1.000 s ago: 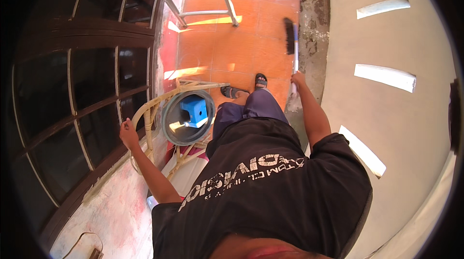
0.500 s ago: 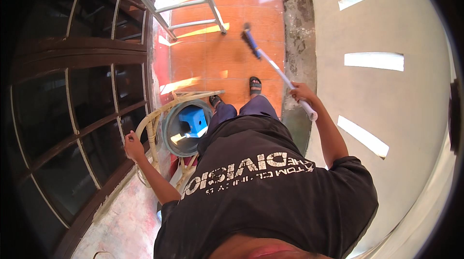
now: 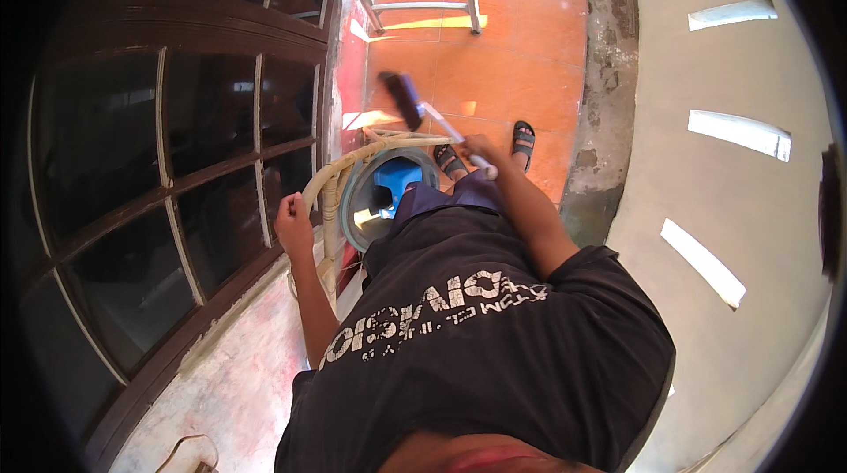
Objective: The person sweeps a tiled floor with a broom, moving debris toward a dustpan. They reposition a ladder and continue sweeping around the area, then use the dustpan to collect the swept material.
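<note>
In my right hand (image 3: 483,155) is the pale handle of a long-handled brush (image 3: 445,123); its blue-purple head with dark bristles points up and left over the orange tiles. My left hand (image 3: 293,219) is raised beside the curved arm of a rattan chair (image 3: 328,175), its fingers curled, with nothing visible in them. Whether it touches the chair I cannot tell. Between the chair and my legs is a round grey-green tub or glass top (image 3: 349,215), with a blue plastic thing (image 3: 397,175) within its rim.
A metal ladder (image 3: 419,6) stands on the orange tiled floor (image 3: 520,58) ahead. Dark framed windows (image 3: 106,138) line the left side. On the right, a pale wall (image 3: 670,173) rises beyond a stained concrete strip (image 3: 609,76).
My right hand has brought the brush left and closer to my body, its head swinging toward the windows. The whole view has shifted right. A foot near the ladder's top is out of view.
</note>
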`<action>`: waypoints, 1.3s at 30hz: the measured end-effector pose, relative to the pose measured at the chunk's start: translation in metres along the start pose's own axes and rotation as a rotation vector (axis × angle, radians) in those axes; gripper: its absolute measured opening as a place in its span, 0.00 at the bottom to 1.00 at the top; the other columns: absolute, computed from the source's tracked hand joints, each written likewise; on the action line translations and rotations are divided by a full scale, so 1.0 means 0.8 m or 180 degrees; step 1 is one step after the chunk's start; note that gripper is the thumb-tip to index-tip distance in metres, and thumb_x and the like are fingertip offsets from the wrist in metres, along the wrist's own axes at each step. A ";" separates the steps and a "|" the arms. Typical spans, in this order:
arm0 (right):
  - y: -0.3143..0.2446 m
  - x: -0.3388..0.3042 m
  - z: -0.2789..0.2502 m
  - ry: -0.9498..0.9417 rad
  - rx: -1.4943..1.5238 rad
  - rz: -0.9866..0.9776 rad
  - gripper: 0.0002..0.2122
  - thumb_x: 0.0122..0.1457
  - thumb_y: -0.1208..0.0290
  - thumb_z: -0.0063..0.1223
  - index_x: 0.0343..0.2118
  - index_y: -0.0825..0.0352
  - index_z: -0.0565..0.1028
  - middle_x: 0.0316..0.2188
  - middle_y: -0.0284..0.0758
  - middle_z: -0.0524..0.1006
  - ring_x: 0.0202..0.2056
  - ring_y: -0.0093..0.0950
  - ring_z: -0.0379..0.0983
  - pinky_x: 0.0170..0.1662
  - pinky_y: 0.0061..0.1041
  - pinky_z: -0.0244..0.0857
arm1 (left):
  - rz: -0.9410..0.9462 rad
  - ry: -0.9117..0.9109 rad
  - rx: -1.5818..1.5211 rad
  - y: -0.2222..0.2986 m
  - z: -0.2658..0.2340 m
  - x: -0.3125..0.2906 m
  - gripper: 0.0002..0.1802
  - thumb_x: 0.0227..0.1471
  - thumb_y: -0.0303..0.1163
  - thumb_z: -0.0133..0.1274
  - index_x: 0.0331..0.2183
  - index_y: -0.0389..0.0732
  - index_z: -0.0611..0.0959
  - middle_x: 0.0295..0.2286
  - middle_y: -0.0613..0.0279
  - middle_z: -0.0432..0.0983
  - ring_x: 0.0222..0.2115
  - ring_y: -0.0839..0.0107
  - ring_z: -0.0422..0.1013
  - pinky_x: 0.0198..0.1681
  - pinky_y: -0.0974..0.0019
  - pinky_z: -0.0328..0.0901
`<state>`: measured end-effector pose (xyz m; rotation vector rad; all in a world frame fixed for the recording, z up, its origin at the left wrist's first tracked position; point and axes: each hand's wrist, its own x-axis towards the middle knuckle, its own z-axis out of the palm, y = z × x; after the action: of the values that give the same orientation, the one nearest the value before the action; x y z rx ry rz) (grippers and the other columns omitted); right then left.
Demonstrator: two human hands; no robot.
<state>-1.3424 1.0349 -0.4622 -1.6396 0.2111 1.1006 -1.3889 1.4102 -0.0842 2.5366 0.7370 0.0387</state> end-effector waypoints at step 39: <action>-0.030 -0.020 0.058 -0.0155 0.3886 0.0509 0.08 0.65 0.73 0.40 0.46 0.59 0.62 0.16 0.23 0.62 0.11 0.13 0.56 0.12 0.16 0.53 | 0.0283 -0.0341 -0.0470 0.004 -0.011 -0.004 0.15 0.61 0.37 0.45 0.39 0.38 0.81 0.26 0.59 0.77 0.25 0.72 0.71 0.31 0.67 0.64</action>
<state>-1.3614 1.0768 -0.4328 -0.5011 0.8079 0.8224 -1.3916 1.4100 -0.0749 2.4085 0.5586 -0.0126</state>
